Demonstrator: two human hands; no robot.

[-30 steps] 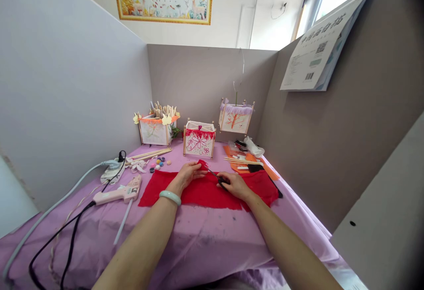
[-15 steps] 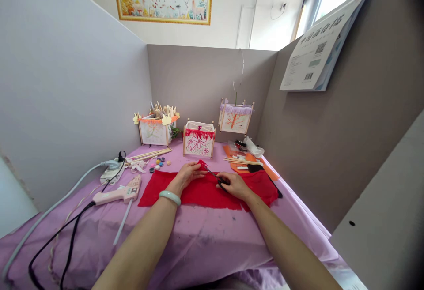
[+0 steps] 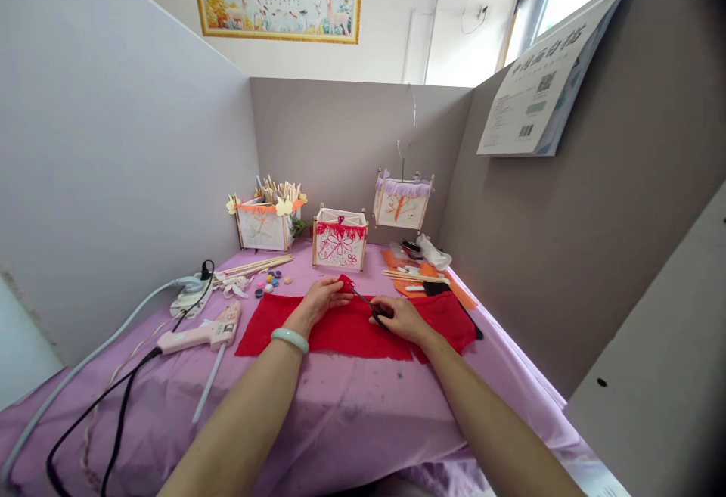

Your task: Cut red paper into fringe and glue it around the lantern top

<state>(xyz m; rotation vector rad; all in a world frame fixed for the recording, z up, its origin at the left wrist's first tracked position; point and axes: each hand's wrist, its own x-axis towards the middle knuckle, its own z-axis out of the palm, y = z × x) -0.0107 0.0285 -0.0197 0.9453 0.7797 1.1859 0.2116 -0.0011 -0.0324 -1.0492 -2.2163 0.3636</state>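
Note:
My left hand [image 3: 324, 301], with a pale bangle at the wrist, pinches a small piece of red fabric [image 3: 345, 283] between thumb and fingers. In my right hand [image 3: 401, 318] is a pair of dark-handled scissors [image 3: 381, 311], its blades pointing up and left to the edge of that piece. Whether the blades are parted is too small to tell. Under both hands a wide strip of red cloth [image 3: 272, 327] lies flat, with a slit in its near edge by the right wrist. Behind them stands a white box lantern [image 3: 340, 246] with red fringe and a red flower drawing.
A pink glue gun [image 3: 198, 334] and a power strip [image 3: 191, 296] with trailing cables lie at left, near buttons [image 3: 271, 282] and sticks [image 3: 255, 264]. Two more decorated boxes, one holding sticks [image 3: 264, 226], one hanging [image 3: 402, 202], are behind. Orange sheets [image 3: 462, 294] lie at right.
The view has shifted very slightly. Both hands, the scissors and the red piece hold nearly the same position.

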